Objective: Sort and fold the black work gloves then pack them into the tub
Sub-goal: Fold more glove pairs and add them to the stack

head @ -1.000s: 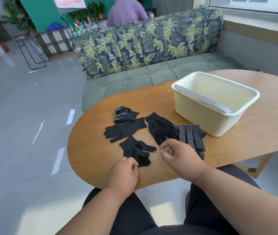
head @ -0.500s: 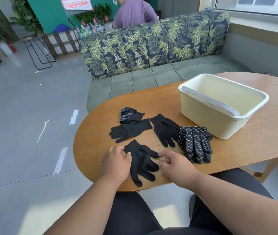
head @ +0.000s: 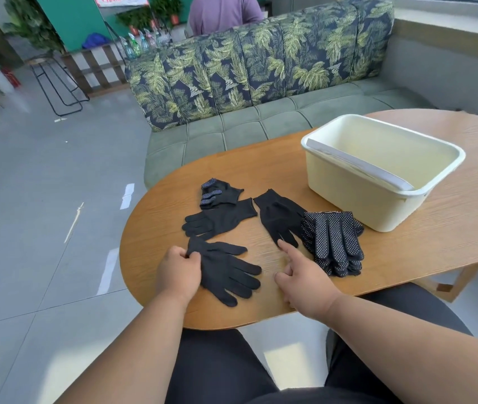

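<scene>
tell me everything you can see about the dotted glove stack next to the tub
The dotted glove stack is several black knit gloves piled palm up, their white grip dots showing. The fingers point toward the person, the cuffs toward the cream tub. It lies flat on the wooden table, its left edge overlapping a plain black glove. Neither hand touches it.

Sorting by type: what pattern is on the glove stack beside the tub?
Black with white dots, on the glove stack; head view.
</scene>
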`<state>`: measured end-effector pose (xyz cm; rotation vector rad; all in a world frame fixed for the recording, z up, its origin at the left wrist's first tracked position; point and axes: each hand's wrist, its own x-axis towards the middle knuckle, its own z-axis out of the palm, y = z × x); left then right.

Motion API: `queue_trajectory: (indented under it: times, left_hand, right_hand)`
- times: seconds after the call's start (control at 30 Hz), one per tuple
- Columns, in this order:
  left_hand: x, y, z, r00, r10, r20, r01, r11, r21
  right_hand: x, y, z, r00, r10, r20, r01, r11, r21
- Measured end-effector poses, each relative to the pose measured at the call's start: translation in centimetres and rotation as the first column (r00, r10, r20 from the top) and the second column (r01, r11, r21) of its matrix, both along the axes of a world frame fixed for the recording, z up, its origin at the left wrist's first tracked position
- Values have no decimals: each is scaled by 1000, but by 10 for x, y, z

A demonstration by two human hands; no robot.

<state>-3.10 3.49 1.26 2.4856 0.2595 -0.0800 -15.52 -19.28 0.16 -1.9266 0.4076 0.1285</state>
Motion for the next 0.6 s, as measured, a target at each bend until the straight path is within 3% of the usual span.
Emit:
queue_trajectory:
  times: [0.17, 0.23, 0.3, 0.43, 0.53, 0.6]
  left_hand:
    - [1, 9, 3, 998, 62, 18, -62, 998, -11]
    - [1, 2, 3, 996, -16, 86, 8, 995, 96]
    - [1, -10, 4, 971, -195, 140, 170, 971, 169]
    - [10, -37, -3, 885, -466, -4, 448, 847, 287]
    - [19, -47, -9, 855, -498, -143, 514, 779, 358]
    - [24, -46, -12, 856, -498, -142, 509, 761, 403]
  right_hand:
    - [0, -1, 0, 1000, 0, -4, 0, 1000, 22]
    - [0, -2, 0, 1000, 1, -6, -1, 1000, 27]
    - [0, -2, 1, 1000, 1, -7, -1, 999, 38]
    - [-2, -3, 2, 1000, 8, 8, -8, 999, 47]
    - [-3, -3, 1, 1000, 11, 14, -11, 1000, 28]
    - [-2, -3, 0, 1000, 13, 13, -13, 1000, 20]
